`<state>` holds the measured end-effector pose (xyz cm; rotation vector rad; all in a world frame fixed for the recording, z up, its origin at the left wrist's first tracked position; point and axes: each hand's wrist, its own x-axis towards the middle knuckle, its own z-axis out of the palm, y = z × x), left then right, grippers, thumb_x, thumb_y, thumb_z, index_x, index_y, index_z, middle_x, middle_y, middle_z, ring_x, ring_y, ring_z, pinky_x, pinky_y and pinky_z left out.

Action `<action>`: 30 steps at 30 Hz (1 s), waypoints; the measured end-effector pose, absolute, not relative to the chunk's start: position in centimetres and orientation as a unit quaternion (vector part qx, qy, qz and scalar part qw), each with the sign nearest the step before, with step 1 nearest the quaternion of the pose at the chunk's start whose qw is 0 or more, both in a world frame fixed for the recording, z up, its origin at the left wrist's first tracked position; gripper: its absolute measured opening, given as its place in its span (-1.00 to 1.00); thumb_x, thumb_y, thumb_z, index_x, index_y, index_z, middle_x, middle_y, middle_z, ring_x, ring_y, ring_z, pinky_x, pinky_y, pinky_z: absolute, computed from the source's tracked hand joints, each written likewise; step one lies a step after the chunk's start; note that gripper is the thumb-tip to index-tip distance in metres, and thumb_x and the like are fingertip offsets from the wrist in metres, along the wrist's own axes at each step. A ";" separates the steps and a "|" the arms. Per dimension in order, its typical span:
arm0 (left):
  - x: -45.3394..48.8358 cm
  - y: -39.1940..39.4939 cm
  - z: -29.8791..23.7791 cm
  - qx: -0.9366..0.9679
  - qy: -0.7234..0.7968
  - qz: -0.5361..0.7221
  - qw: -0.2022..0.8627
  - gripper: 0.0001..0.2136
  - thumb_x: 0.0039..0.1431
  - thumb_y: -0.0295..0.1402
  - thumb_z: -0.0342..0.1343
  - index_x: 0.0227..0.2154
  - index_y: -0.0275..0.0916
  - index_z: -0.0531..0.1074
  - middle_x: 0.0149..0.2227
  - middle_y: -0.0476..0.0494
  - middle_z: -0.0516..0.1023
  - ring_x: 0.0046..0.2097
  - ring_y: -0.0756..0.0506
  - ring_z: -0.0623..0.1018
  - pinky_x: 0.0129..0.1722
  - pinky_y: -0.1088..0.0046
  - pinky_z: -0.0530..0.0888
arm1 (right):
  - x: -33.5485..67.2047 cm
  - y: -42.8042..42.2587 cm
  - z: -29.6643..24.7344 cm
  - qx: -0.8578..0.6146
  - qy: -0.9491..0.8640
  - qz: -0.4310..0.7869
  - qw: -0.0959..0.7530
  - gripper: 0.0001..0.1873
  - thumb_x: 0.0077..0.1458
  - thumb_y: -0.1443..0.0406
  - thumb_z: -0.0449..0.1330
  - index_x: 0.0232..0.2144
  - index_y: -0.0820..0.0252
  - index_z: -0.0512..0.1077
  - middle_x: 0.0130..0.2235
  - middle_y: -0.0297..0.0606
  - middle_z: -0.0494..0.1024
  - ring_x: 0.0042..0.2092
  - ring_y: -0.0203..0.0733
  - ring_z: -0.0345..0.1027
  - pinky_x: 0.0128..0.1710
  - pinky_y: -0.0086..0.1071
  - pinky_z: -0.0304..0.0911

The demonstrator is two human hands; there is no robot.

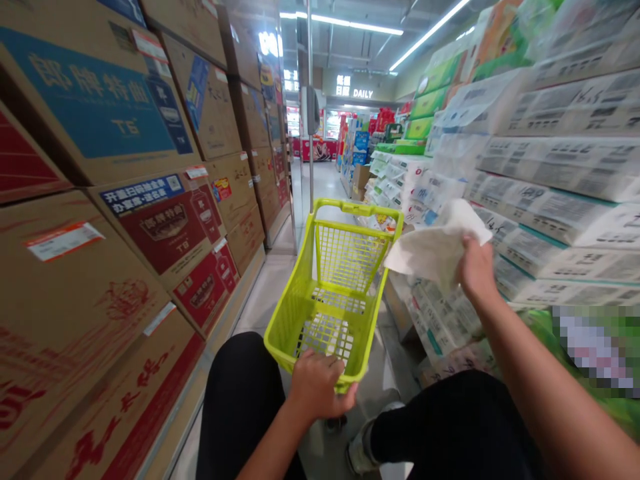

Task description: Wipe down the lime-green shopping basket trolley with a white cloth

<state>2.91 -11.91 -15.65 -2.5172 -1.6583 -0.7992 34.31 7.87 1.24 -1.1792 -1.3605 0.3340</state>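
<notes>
A lime-green plastic shopping basket (345,307) stands tilted between my knees, its far end higher and its inside bare. My left hand (320,387) is closed over the near rim, fingers curled inward and thumb outside. Off to the right, my right hand (475,267) pinches a white cloth (430,247), which may be a paper towel. The cloth hangs loosely and slightly blurred, its left edge close to the basket's right rim.
Stacked cardboard cartons (150,227) wall the left side of the aisle. Packs of paper goods (550,193) are piled on the right. A thin metal pole (311,167) rises behind the basket. Tiled floor (305,180) runs between them towards lit shelves.
</notes>
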 end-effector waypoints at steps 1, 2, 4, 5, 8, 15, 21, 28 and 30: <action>2.4 -11.8 -15.5 -0.816 -0.521 -0.250 0.006 -0.75 -0.01 -0.06 0.12 -0.50 -0.14 0.39 -0.50 -0.16 0.52 -0.40 -0.17 0.50 -0.32 0.22 0.27 | 33.3 7.5 1.7 -0.480 -0.657 0.097 0.573 -0.73 0.14 0.15 0.01 -0.28 0.18 0.40 -0.21 -0.13 0.53 -0.10 -0.05 0.39 -0.03 -0.13 0.33; 1.9 -11.6 -15.2 -0.824 -0.512 -0.243 0.002 -0.75 0.01 -0.06 0.11 -0.50 -0.15 0.39 -0.49 -0.14 0.52 -0.40 -0.16 0.50 -0.32 0.23 0.26 | 32.1 6.9 1.8 -0.443 -0.723 0.065 0.526 -0.73 0.12 0.15 0.03 -0.29 0.19 0.42 -0.16 -0.09 0.53 -0.03 -0.01 0.37 0.06 -0.07 0.27; 0.7 -11.2 -14.7 -0.837 -0.499 -0.226 -0.007 -0.73 0.04 -0.06 0.07 -0.50 -0.16 0.39 -0.49 -0.12 0.52 -0.39 -0.15 0.50 -0.33 0.26 0.25 | 29.2 5.0 0.7 -0.343 -0.848 0.064 0.398 -0.71 0.11 0.18 0.04 -0.24 0.19 0.47 -0.05 -0.05 0.54 0.10 0.04 0.31 0.19 0.01 0.12; 0.0 -10.9 -14.4 -0.840 -0.496 -0.220 -0.011 -0.72 0.06 -0.06 0.05 -0.51 -0.17 0.39 -0.50 -0.12 0.51 -0.40 -0.14 0.49 -0.33 0.27 0.24 | 27.8 3.8 -0.4 -0.289 -0.895 0.085 0.329 -0.68 0.11 0.20 0.04 -0.17 0.17 0.49 0.00 -0.07 0.53 0.16 0.04 0.27 0.23 0.03 0.05; -2.0 -9.8 -14.0 -0.833 -0.503 -0.230 -0.020 -0.69 0.16 -0.10 -0.05 -0.51 -0.18 0.42 -0.52 -0.11 0.50 -0.41 -0.11 0.48 -0.31 0.30 0.23 | 24.2 -0.3 -4.4 -0.172 -0.961 0.138 0.168 -0.49 0.05 0.28 0.05 0.07 0.11 0.43 0.14 -0.12 0.45 0.26 0.00 0.18 0.29 0.08 -0.08; -5.9 -6.1 -14.9 -0.775 -0.567 -0.279 0.000 -0.63 0.27 -0.24 -0.15 -0.52 -0.19 0.47 -0.49 -0.14 0.54 -0.37 -0.10 0.48 -0.25 0.31 0.21 | 20.6 -3.2 -6.9 -0.163 -0.949 0.190 0.192 -0.50 0.21 0.19 0.06 0.18 0.14 0.33 0.17 -0.08 0.42 0.24 -0.04 0.22 0.27 -0.06 0.02; -5.5 -5.1 -15.1 -0.773 -0.583 -0.247 0.036 -0.77 0.10 -0.32 -0.01 -0.63 -0.20 0.33 -0.57 -0.06 0.44 -0.43 -0.08 0.43 -0.28 0.32 0.17 | 18.8 3.7 -8.4 -0.268 -0.944 0.032 0.188 -0.60 0.31 0.17 -0.06 -0.07 0.27 0.47 -0.11 -0.08 0.55 0.00 -0.07 0.34 0.13 -0.14 0.12; -4.2 -5.3 -14.8 -0.783 -0.565 -0.258 0.042 -0.80 0.09 -0.26 0.02 -0.58 -0.19 0.35 -0.57 -0.05 0.42 -0.43 -0.09 0.42 -0.30 0.32 0.16 | 20.0 11.6 -8.1 -0.402 -0.898 -0.118 0.132 -0.63 0.20 0.19 0.01 -0.39 0.30 0.54 -0.33 -0.06 0.53 -0.14 -0.03 0.30 0.01 -0.21 0.05; -4.1 -5.1 -14.9 -0.777 -0.570 -0.263 0.057 -0.76 0.15 -0.26 -0.01 -0.59 -0.19 0.36 -0.57 -0.06 0.43 -0.44 -0.08 0.42 -0.31 0.31 0.15 | 19.0 11.0 -8.5 -0.393 -0.905 -0.105 0.125 -0.67 0.14 0.22 0.04 -0.46 0.27 0.53 -0.39 -0.09 0.52 -0.20 -0.05 0.30 -0.03 -0.22 0.04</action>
